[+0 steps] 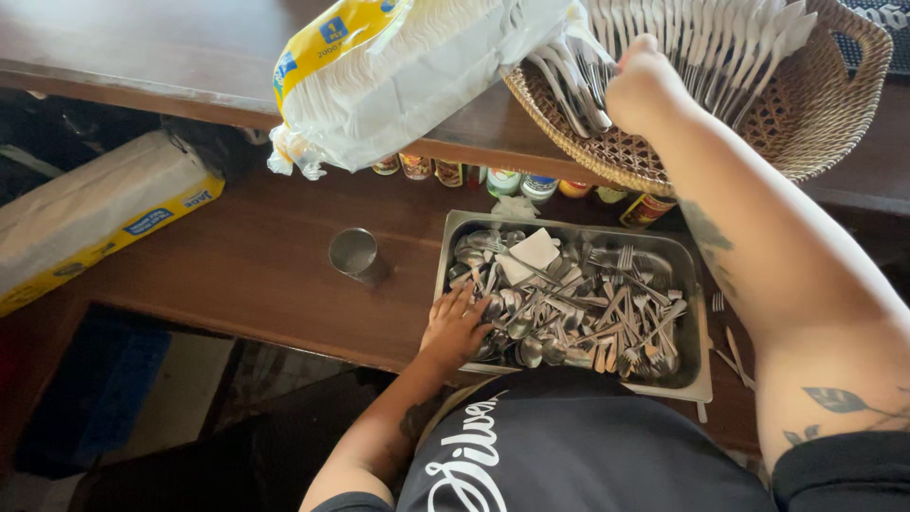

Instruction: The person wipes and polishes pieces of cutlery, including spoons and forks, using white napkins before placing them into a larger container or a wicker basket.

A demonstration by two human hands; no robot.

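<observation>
Head view looks straight down on two levels of dark wood: a lower bench (256,275) and a raised shelf (142,47) above it. On the bench sits a steel tray (697,313) heaped with metal cutlery (578,313), forks and spoons lying every way, with a folded white napkin (533,252) near its far edge. The left hand (453,327) rests at the tray's near left corner, palm down, fingers (464,301) spread apart and laid on the spoons there; it clamps nothing that shows.

The right hand (643,87) reaches up and away to the shelf, to the left rim of a woven basket (815,133). White plastic cutlery (730,47) stands in a row in the basket, handles pointing to the far edge, long axes running away from the person. The hand sits at the left end of that row, where some grey pieces (578,90) fan out over the rim. Its fingers are curled inward and hidden behind the knuckles, so I cannot tell whether they pinch a piece.

So the row lies to the right of the right hand, and the metal heap lies to the right of the left hand.

Left of the basket a torn plastic bag (398,76) of white cutlery hangs over the shelf's edge. A steel cup (354,252) stands on the bench left of the tray, well apart from it, and a yellow-edged box (95,223) lies at the bench's left end. Small jars (502,180) line up under the shelf.
</observation>
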